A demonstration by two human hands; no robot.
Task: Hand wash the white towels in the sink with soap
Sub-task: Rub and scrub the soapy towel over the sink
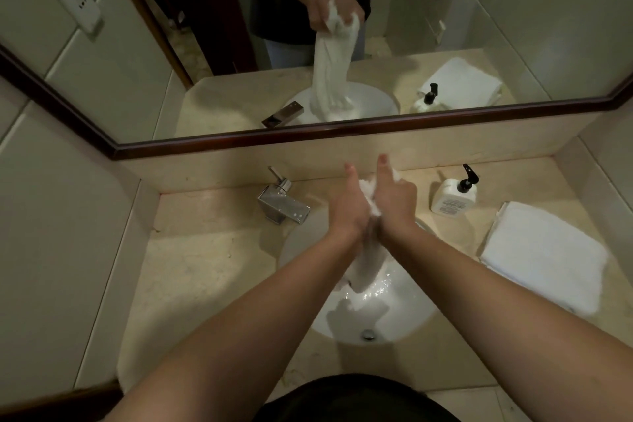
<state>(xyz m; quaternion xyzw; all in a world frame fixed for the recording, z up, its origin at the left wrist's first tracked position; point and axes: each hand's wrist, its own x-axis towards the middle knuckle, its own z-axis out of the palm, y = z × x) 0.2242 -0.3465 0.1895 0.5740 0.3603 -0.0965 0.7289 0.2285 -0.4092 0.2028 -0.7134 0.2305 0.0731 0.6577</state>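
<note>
left hand (346, 207): fingers clamped on wet white towel (368, 264)
right hand (394, 202): fingers clamped on same towel, thumb up
towel: held above sink (411, 312), tail hanging into basin
folded towel (544, 255): table (205, 267), right of sink
soap bottle (454, 195): beside folded towel
faucet (282, 204): left of hands

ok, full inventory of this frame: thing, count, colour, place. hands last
wet towel: 1, white, held over the basin, tail hanging down into it
folded towel: 1, white, counter right of the sink
soap bottle: 1, white with black pump, counter behind the folded towel
tap: 1, chrome, counter left of the hands
sink: 1, white, set in the beige counter
mirror: 1, dark frame, wall behind the sink
left hand: 1, grips the wet towel
right hand: 1, grips the wet towel
</note>
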